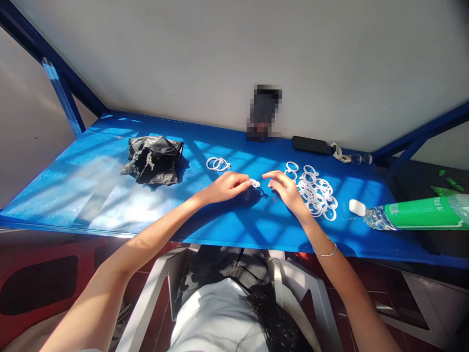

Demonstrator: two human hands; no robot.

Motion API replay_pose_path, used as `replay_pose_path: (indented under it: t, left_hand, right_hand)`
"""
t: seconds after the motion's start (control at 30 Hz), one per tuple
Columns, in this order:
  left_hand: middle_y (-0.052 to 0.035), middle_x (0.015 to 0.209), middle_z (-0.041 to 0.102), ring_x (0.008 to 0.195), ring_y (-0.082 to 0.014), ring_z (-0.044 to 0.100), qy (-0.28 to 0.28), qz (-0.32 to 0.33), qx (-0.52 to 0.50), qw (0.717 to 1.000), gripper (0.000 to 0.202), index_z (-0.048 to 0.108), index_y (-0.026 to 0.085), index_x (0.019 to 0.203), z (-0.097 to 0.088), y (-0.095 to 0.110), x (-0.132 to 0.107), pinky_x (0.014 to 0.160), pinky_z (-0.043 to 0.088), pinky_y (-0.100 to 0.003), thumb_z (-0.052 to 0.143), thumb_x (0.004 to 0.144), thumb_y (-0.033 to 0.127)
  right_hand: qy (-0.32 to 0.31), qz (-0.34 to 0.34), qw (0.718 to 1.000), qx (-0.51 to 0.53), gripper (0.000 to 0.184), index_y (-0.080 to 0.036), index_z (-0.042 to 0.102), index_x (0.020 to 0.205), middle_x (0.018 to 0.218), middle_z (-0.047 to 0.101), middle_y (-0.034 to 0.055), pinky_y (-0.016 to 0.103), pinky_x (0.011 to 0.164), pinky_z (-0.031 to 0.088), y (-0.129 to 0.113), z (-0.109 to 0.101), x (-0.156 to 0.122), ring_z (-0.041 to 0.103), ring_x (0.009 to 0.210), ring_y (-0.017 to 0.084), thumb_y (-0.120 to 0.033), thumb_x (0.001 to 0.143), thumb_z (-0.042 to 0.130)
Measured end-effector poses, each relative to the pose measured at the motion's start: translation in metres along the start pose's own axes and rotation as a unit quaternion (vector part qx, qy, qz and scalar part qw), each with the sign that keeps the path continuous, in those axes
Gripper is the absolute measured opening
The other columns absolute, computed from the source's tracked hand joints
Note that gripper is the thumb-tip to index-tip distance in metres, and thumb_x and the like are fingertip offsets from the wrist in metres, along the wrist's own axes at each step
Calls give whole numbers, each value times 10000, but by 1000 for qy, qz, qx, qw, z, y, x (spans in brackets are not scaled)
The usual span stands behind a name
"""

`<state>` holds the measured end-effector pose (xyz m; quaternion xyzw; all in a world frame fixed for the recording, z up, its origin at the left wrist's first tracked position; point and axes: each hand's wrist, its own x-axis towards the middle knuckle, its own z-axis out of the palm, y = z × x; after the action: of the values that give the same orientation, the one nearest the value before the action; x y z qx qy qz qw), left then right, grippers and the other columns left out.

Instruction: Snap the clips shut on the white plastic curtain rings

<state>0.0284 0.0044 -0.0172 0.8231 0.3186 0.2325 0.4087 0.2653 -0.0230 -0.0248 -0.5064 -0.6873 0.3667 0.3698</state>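
Between the closed fingertips of my left hand [230, 187] is a small white plastic ring [255, 183], partly hidden by the fingers and held just above the blue table [216, 222]. My right hand [287, 189] hovers a little to the right of it, thumb and fingers apart, with nothing visible in them. Close by on the right lies a loose pile of white plastic rings [317, 193], each with a small tab or loop. A few similar rings [218, 164] rest on the table behind my left hand.
A crumpled black plastic bag [156, 161] sits at the left. Along the back wall are a blurred-out dark object [263, 115], a black phone [310, 145] and a pale strap [340, 154]. To the right lie a white case [357, 208] and a green-labelled bottle [421, 213].
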Motion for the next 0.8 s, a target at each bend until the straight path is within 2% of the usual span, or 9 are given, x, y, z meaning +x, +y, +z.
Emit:
replay_pose_path:
  t: [0.03, 0.1, 0.2, 0.33, 0.47, 0.6, 0.73, 0.8]
  left_hand:
    - [-30, 694, 513, 650, -154, 480, 19, 2, 95, 995, 373, 536, 156, 759, -5, -3, 0, 640, 335, -295, 375, 991, 399]
    - [-80, 786, 578, 694, -188, 539, 54, -21, 257, 965, 325, 591, 142, 849, -14, -7, 0, 640, 347, -313, 365, 1001, 320]
    - [-158, 912, 618, 744, -247, 589, 94, -92, 371, 919, 345, 637, 125, 958, -26, -14, -1, 610, 347, -342, 330, 1013, 274]
    - [-186, 940, 602, 713, -258, 580, 132, -140, 405, 894, 361, 646, 129, 908, -38, -29, -4, 596, 328, -367, 319, 1007, 247]
    - [-151, 887, 582, 679, -210, 550, 121, -109, 421, 892, 379, 631, 141, 867, -40, -42, -7, 598, 331, -352, 314, 1020, 280]
    - [-126, 898, 586, 668, -173, 529, 130, -96, 422, 892, 271, 614, 145, 854, -38, -43, -9, 593, 326, -312, 428, 996, 282]
    - [-125, 1000, 604, 740, -172, 560, 151, -113, 425, 886, 195, 610, 133, 925, -38, -33, -7, 641, 379, -276, 468, 981, 255]
    - [-122, 1071, 607, 764, -169, 581, 151, -104, 394, 901, 189, 615, 140, 995, -37, -27, -5, 667, 416, -268, 470, 979, 259]
  right_hand:
    - [49, -26, 995, -85, 232, -213, 678, 976, 1101, 685, 104, 408, 837, 511, 4, -6, 2, 626, 958, 256, -321, 893, 490]
    - [125, -63, 961, -237, 259, -199, 682, 1020, 1116, 699, 136, 479, 947, 477, 14, -18, 5, 600, 1091, 309, -258, 905, 457]
    - [165, -58, 913, -369, 308, -193, 665, 1091, 1165, 695, 159, 546, 954, 457, 28, -37, 7, 576, 1138, 351, -218, 931, 403]
    - [170, -42, 889, -422, 291, -196, 661, 1039, 1108, 707, 177, 623, 924, 432, 41, -52, 7, 581, 1118, 388, -231, 954, 385]
    - [153, -34, 882, -445, 256, -190, 668, 927, 1005, 715, 161, 623, 950, 396, 45, -54, 6, 587, 1093, 379, -241, 970, 421]
    - [142, -5, 873, -466, 211, -176, 656, 824, 947, 711, 144, 606, 963, 384, 44, -51, 7, 580, 1079, 363, -237, 948, 496]
    - [139, 0, 883, -449, 203, -193, 640, 809, 960, 705, 138, 603, 953, 393, 41, -49, 10, 573, 1080, 362, -266, 940, 503]
    - [148, -17, 902, -405, 227, -207, 635, 821, 960, 704, 133, 579, 951, 411, 36, -47, 11, 580, 1068, 351, -302, 953, 477]
